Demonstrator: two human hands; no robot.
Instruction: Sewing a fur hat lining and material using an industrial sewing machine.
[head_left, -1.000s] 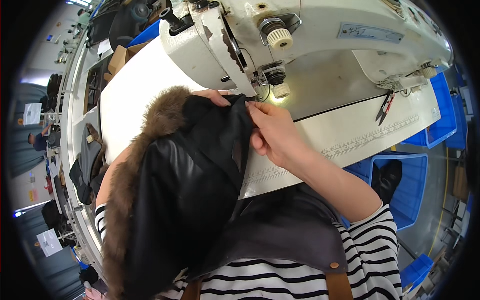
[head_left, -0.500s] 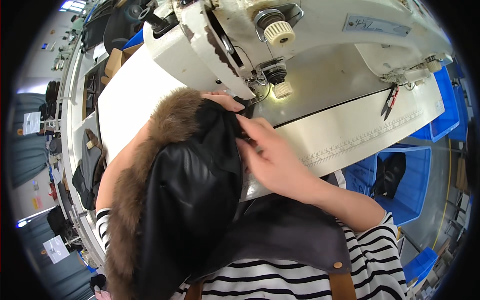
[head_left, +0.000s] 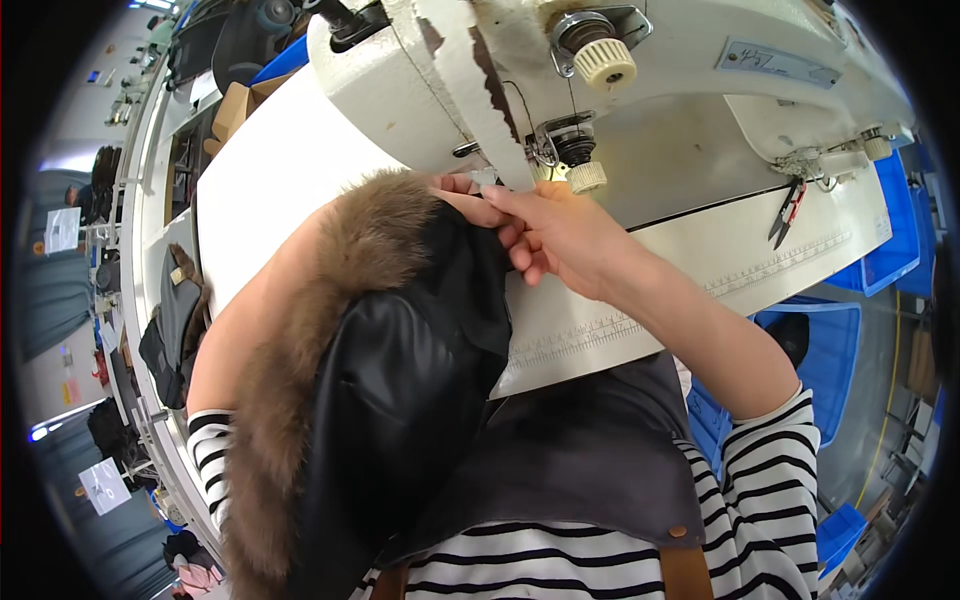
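A black, shiny leather-look piece point(head_left: 400, 370) with a thick brown fur trim point(head_left: 375, 235) hangs from the sewing machine area down over my lap. My left hand point(head_left: 466, 200) reaches from behind the fur and is closed on the far edge of the black piece. Close against it, my right hand point(head_left: 560, 235) pinches with thumb and forefinger, its other fingers curled. A small whitish scrap point(head_left: 483, 177) shows at the fingertips; which hand grips it is hard to make out. Just beyond stands the white sewing machine point(head_left: 400, 100), its needle area partly hidden by my right hand.
Red-handled thread snips point(head_left: 788, 212) lie on the table's right part, beyond a printed ruler point(head_left: 700, 290). Blue bins point(head_left: 835, 370) stand lower right. A cardboard box point(head_left: 232, 112) is at far left, and a grey, fur-edged piece point(head_left: 177, 320) lies left of the table.
My right hand has moved up and forward, from the black piece's side edge to my left fingertips. The black piece and left hand have shifted slightly right; a whitish scrap now shows.
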